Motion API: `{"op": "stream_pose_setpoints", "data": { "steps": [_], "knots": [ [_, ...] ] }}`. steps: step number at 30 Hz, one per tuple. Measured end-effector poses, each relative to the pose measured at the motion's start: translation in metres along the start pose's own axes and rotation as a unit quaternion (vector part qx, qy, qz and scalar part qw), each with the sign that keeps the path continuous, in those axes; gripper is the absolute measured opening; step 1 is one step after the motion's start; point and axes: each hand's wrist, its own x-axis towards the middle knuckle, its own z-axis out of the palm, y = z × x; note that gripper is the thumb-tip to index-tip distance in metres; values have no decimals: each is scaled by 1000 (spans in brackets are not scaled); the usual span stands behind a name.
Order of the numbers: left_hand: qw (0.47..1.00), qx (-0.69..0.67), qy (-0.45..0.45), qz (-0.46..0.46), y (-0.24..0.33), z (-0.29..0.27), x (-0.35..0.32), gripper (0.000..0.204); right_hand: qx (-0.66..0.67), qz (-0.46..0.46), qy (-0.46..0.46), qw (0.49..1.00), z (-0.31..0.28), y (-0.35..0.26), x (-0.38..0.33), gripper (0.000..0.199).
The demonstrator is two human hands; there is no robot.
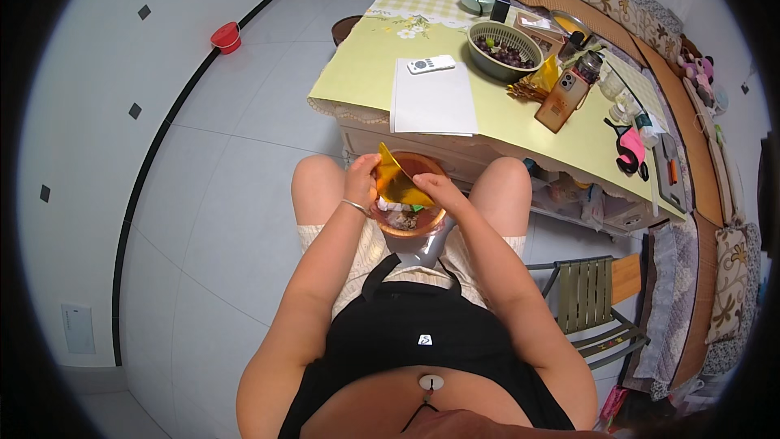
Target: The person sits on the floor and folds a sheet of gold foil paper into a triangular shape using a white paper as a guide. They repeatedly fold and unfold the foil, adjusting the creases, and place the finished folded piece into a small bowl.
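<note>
1. Left hand [361, 183]: raised over the lap; fingers pinching the left edge of a yellow wrapper [398, 183]; a thin bracelet [355, 206] sits on the wrist.
2. Right hand [435, 189]: fingers pressed together on the right lower edge of the same wrapper; the exact fingertip contact is too small to tell.
3. Yellow wrapper: held between both hands, tilted, directly above a brown bowl [413, 219] — the bowl rests on the lap between the knees; small scraps lie inside it.
4. Worktop [366, 57]: just ahead of the knees, covered by a pale yellow cloth; it carries a white sheet of paper [432, 102], a white remote control [431, 64] touching the sheet's far edge, and a green colander [504, 50] with dark fruit.
5. Right of the person: a green folding chair [589, 297] — near the right forearm, on the floor.
</note>
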Motion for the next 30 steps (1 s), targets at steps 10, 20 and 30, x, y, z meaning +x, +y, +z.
{"op": "stream_pose_setpoints", "data": {
  "steps": [10,20,30],
  "knots": [
    [991,-96,79,47,-4,-24,16,9,110,-33,-145,983,-7,-31,-15,54],
    [991,-73,93,56,-5,-23,12,10,122,-17,-87,989,-9,-28,-11,36],
    [993,-86,75,13,6,-12,1,9,172,15,17,985,-12,-23,-8,29]
  ]
}}
